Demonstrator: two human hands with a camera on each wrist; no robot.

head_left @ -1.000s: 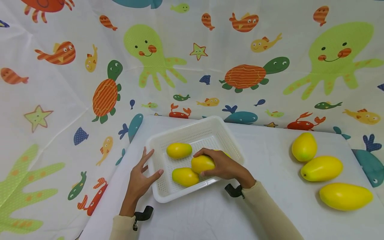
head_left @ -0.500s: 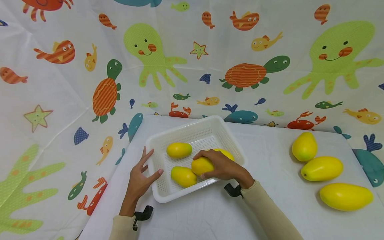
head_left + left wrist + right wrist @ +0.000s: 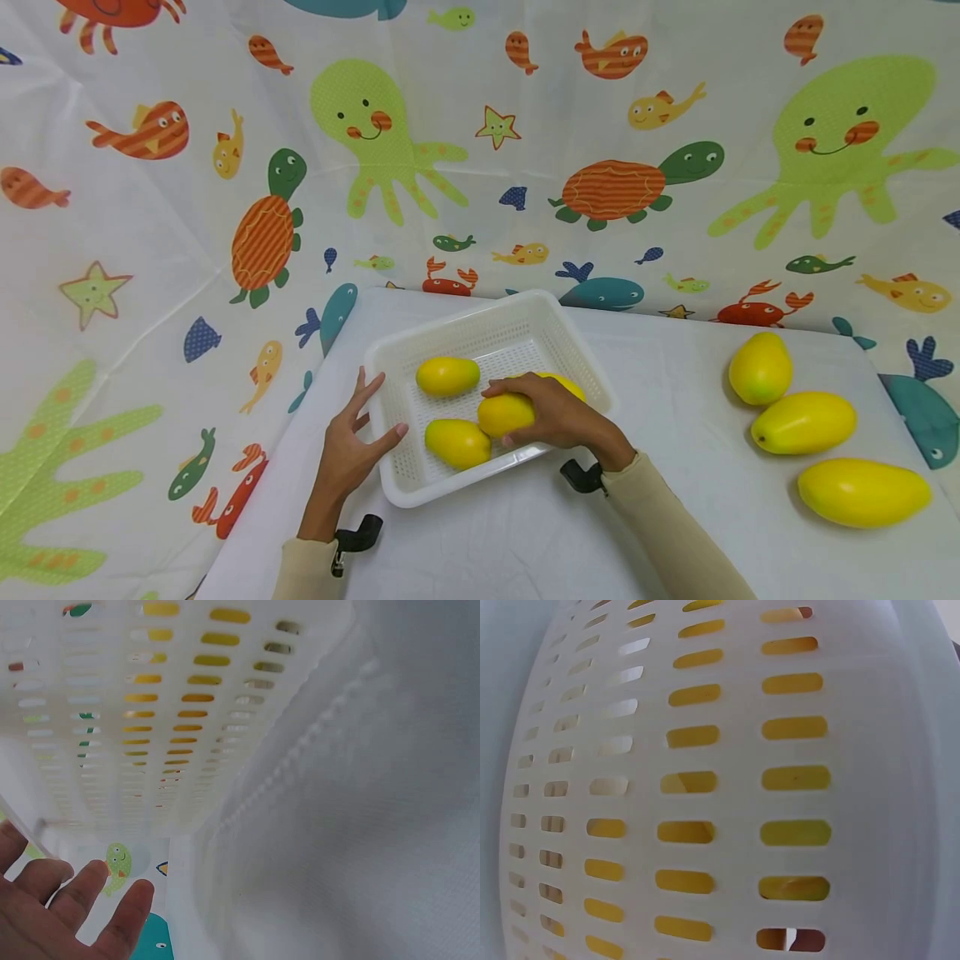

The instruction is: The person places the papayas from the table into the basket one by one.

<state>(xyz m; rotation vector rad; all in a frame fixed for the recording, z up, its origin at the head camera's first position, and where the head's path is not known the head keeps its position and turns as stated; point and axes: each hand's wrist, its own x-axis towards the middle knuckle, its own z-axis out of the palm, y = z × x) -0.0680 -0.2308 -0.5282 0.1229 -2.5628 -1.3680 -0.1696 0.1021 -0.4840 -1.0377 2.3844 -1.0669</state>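
A white slotted plastic basket (image 3: 480, 317) stands on the table with several yellow mangoes inside. My right hand (image 3: 558, 410) reaches over its near side and grips one mango (image 3: 506, 414), thumb in front and fingers on top. Just left of that fruit lies a second mango (image 3: 457, 443); another mango (image 3: 447, 377) sits farther back. A further mango (image 3: 564, 386) is partly covered by the right hand. At the basket's left end, my left hand (image 3: 352, 446) rests with spread, fairly straight fingers, its thumb over the rim. In the right wrist view, yellow fruit shows through the slotted wall (image 3: 870, 787).
On the right of the white-covered table (image 3: 660, 375) lie three more mangoes: an upright-looking one (image 3: 761, 368) at the back, a middle one (image 3: 804, 423) and a front one (image 3: 864, 492). A sea-animal printed cloth (image 3: 480, 183) hangs behind and at the left.
The mango at the near left of the basket has shifted slightly left. More of the mango behind my right hand shows now. Both hands have stayed almost in place.
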